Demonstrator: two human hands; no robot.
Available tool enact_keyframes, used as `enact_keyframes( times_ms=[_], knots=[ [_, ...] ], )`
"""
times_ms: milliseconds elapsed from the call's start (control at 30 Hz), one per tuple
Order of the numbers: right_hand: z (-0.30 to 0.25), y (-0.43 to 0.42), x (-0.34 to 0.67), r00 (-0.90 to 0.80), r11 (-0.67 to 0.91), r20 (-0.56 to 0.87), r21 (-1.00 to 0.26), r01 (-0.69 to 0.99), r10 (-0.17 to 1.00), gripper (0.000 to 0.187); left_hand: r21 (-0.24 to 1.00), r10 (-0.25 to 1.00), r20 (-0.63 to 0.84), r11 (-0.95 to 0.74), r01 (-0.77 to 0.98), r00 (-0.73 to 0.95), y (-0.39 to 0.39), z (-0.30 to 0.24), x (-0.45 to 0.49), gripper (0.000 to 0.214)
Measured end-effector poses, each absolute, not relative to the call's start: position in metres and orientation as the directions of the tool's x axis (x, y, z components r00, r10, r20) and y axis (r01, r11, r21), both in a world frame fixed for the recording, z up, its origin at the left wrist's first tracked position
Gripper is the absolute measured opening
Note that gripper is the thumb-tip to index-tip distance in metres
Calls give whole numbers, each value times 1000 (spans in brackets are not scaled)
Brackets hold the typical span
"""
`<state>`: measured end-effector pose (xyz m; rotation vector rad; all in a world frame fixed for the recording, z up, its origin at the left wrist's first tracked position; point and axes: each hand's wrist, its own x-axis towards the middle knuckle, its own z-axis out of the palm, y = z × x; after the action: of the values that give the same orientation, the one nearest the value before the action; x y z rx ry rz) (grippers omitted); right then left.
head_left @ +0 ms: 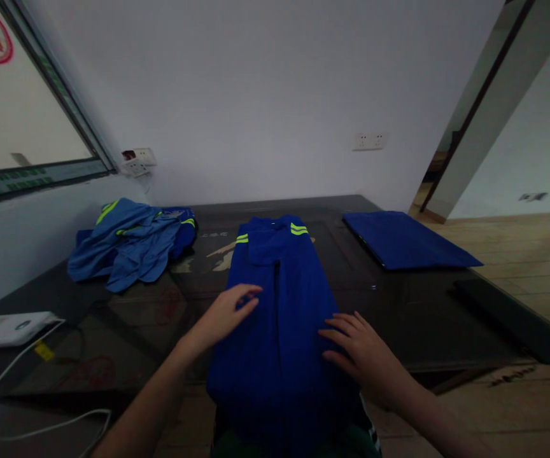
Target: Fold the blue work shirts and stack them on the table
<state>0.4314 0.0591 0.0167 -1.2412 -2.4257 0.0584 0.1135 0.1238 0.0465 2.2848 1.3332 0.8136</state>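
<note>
A blue garment [298,299] with yellow-green stripes lies lengthwise before me, its sides folded inward to a dark gap down the middle. Its lower end hangs over the near table edge. My left hand [230,312] is over the garment's left side, thumb and fingers apart, with nothing held. On the right side, my right hand [356,350] has its fingers spread at the cloth's edge. Whether either hand presses on the fabric or hovers just above it, I cannot tell.
A loose heap of blue clothes [136,245] lies at the table's left. A flat blue folded piece [403,238] lies at the right. The dark table [399,312] stands against the wall. At the left edge are a white device [10,329] and a white cable [5,375].
</note>
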Motion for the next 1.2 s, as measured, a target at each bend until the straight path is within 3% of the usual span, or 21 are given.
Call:
enact_keyframes(
  times_ms=[67,133,233,400,467,667,833,900,1000,1100,1200],
  knots=[
    [38,83,422,-537,633,347,-299,714,769,20,729,937,283,-350,588,207,183,50,111,31],
    [54,115,408,-549,648,346,-359,672,761,17,875,987,143,-91,476,-73,241,46,112,35],
    [62,171,382,-553,654,349,-415,633,757,18,944,963,-4,93,317,-270,305,34,117,47],
    [46,253,348,-431,541,329,-454,708,840,35,954,944,35,65,291,-327,351,25,130,58],
    [37,274,344,-455,547,303,-444,709,837,36,954,941,60,44,297,-334,357,30,131,56],
    [24,297,343,-647,708,310,-443,550,697,24,851,850,456,-329,409,-265,357,41,108,51],
    [30,293,341,-705,758,324,-451,472,631,30,734,884,353,-57,677,-308,334,31,89,49],
    [31,292,342,-723,763,307,-453,461,619,34,596,878,411,-57,801,-243,317,31,92,45],
    [28,296,345,-730,763,305,-472,442,612,35,383,839,539,-317,868,69,290,34,106,32],
    [21,304,346,-728,755,321,-522,397,605,36,295,795,431,-572,766,427,270,30,117,25],
    [16,310,344,-734,750,344,-574,328,585,31,301,799,297,-598,742,523,261,18,122,29]
  ],
)
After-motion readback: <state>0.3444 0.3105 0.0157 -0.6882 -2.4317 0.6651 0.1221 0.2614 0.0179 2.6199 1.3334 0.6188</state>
